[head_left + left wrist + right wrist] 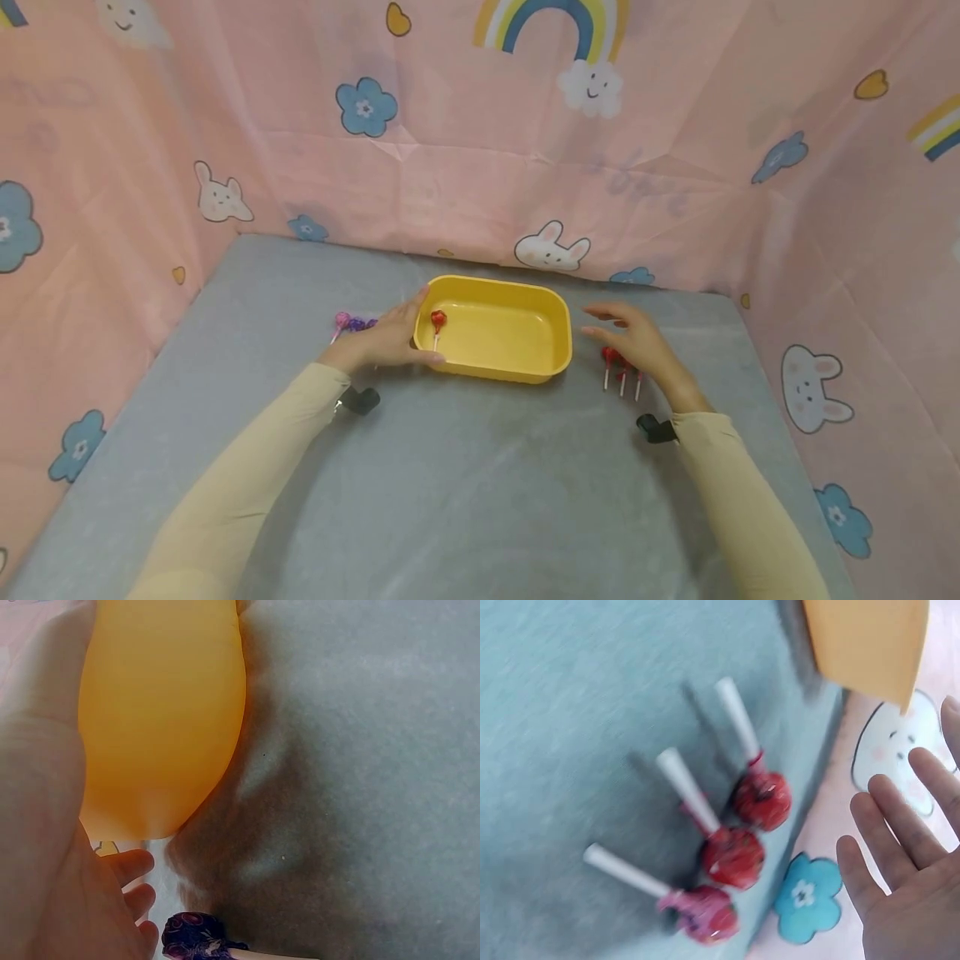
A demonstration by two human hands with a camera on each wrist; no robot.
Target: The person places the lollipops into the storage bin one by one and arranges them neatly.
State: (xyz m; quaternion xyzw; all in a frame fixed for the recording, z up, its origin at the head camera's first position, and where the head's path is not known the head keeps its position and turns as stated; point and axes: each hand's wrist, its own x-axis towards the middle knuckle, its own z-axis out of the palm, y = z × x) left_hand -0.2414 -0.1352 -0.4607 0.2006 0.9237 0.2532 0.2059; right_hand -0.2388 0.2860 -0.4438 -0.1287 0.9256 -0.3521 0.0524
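A yellow rectangular box (495, 368) stands on the table with one red lollipop (438, 317) in it, at its left end. My left hand (386, 337) grips that end, fingers toward the back corner and thumb along the front. In the left wrist view the box's outer wall (161, 712) lies against this hand. My right hand (633, 337) is just off the box's right end, holding nothing, its fingers apart in the right wrist view. Below it, several red lollipops (733, 857) lie in a row.
Pink and purple lollipops (342, 320) lie left of the box, partly hidden by my left hand. The grey table (480, 483) is bounded at the back and sides by pink printed cloth (450, 192). Each wrist carries a small black camera (656, 428).
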